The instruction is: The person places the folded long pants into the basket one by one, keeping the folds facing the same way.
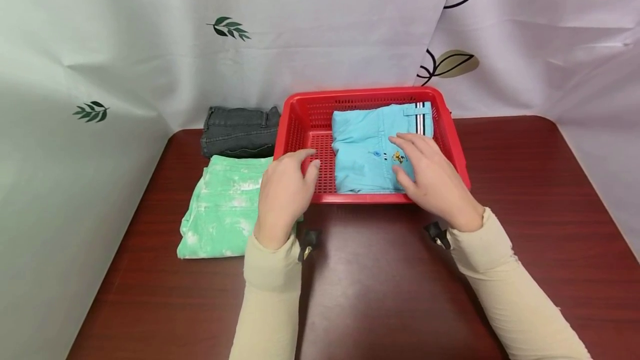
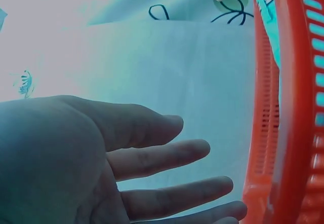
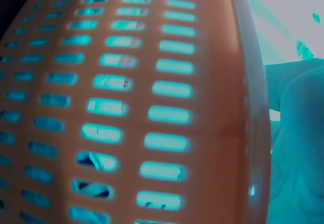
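Folded light-blue trousers [image 1: 360,149] with a striped band and small embroidered motifs lie in the right part of a red plastic basket [image 1: 370,199]. My left hand [image 1: 289,188] hovers at the basket's left front corner, fingers extended and thumb apart; the left wrist view shows this left hand [image 2: 121,163] with nothing in its grasp, beside the basket wall [image 2: 293,107]. My right hand [image 1: 432,179] is over the basket's right front corner and overlaps the trousers in the head view, its fingers loosely bent around nothing. In the right wrist view the slotted wall [image 3: 217,107] hides most of that hand [image 3: 298,143].
Left of the basket lie folded dark grey jeans [image 1: 240,131], and in front of them folded green tie-dye trousers [image 1: 220,215]. All stand on a dark red-brown wooden table [image 1: 375,293]. A pale curtain [image 1: 325,26] with leaf prints hangs behind and along the sides.
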{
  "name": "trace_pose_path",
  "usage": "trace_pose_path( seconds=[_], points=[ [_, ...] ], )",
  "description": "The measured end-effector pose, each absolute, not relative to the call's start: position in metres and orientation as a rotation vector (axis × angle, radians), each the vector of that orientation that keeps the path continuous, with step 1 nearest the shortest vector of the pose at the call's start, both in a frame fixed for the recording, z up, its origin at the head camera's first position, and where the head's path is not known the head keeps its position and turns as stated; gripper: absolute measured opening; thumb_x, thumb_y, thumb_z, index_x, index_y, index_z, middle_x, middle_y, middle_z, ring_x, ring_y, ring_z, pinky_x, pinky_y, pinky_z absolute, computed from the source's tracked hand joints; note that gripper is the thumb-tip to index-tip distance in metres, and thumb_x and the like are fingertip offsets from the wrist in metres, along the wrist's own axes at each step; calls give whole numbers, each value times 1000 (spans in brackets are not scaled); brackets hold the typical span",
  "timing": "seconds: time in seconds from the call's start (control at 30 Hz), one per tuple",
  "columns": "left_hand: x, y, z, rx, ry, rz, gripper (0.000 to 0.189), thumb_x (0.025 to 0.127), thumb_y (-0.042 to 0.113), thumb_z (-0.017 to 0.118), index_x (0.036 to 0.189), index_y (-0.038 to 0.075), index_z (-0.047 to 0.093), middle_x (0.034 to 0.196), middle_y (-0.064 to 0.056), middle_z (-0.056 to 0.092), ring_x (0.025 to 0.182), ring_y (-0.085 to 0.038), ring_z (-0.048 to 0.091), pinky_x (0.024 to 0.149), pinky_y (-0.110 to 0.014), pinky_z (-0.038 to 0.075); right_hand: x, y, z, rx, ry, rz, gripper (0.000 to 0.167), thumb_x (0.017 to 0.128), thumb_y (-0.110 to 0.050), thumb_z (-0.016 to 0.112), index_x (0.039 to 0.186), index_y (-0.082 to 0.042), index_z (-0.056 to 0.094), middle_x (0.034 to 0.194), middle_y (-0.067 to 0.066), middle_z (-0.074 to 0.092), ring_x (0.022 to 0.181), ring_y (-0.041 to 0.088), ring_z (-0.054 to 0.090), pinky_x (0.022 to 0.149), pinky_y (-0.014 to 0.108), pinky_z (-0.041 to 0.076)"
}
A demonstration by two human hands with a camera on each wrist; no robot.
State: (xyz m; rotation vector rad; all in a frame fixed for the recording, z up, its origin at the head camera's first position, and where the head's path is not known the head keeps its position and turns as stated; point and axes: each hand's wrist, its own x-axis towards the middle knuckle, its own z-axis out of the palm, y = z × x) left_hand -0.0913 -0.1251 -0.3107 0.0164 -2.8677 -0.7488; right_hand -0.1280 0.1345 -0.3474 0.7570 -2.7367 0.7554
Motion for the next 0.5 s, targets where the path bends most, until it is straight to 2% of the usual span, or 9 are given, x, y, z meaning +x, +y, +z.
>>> trace_pose_path(
  seconds=[0.07,0.13,0.17,0.5],
  points=[
    [-89,-130,-309,25,-2863,-758,35,100,24,61,130,9,69,111,-12,72,93,-30,66,81,-45,54,-127,132,-348,806,-2715,763,69,82,-12,80,145,-3,51,143,19,49,133,38,43,101,57,46],
    [-86,-134,-307,35,-2852,-763,35,100,25,61,130,9,69,124,-12,69,104,-31,66,86,-46,54,-126,130,-349,851,-2688,763,70,82,-13,80,144,-3,51,144,18,49,133,37,43,100,56,47],
    [-84,-136,-307,38,-2848,-767,35,100,25,61,130,9,68,125,-12,68,106,-31,66,88,-47,54,-125,128,-350,873,-2674,764,70,81,-13,81,144,-3,52,145,18,48,133,37,43,100,56,47],
    [-69,-163,-307,3,-2762,-755,34,100,21,61,130,7,68,127,-14,67,108,-32,65,84,-49,53,-117,112,-351,1057,-2570,752,64,84,-11,78,142,-3,53,147,18,46,137,36,40,95,53,52]
  ],
)
